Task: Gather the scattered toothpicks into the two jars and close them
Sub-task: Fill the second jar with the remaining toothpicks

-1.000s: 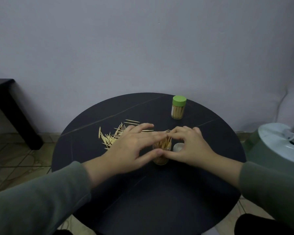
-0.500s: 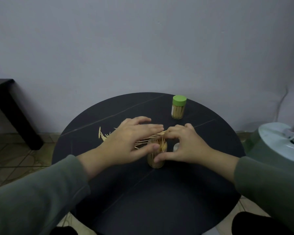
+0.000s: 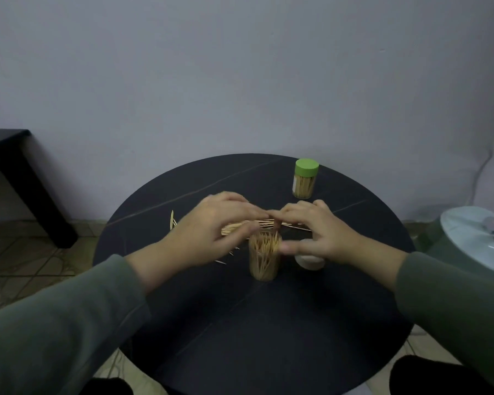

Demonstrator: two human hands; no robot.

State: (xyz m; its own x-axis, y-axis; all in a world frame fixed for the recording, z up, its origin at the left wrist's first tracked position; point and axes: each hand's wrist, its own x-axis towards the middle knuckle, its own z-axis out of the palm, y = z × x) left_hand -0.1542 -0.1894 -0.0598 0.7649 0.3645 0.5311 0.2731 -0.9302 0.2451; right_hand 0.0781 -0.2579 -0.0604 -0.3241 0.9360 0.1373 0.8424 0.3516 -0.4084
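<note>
An open clear jar (image 3: 264, 259) packed with upright toothpicks stands mid-table. Just behind it, my left hand (image 3: 211, 232) and my right hand (image 3: 315, 233) meet fingertip to fingertip over a bundle of loose toothpicks (image 3: 248, 226) lying sideways; both hands seem to pinch the bundle, though motion blur hides the grip. A few stray toothpicks (image 3: 172, 220) lie left of my left hand. A white lid (image 3: 310, 262) rests on the table under my right palm. A second jar with a green lid (image 3: 305, 178) stands shut at the back right.
The round black table (image 3: 240, 323) has its front edge near my body. A black side table (image 3: 9, 166) stands at the left by the wall. A grey-green bin with a white top (image 3: 474, 246) sits close to the table's right edge.
Both hands lifted off the open jar and moved back toward the loose toothpicks, raking them into a sideways bundle. The jar now stands uncovered in front of the hands.
</note>
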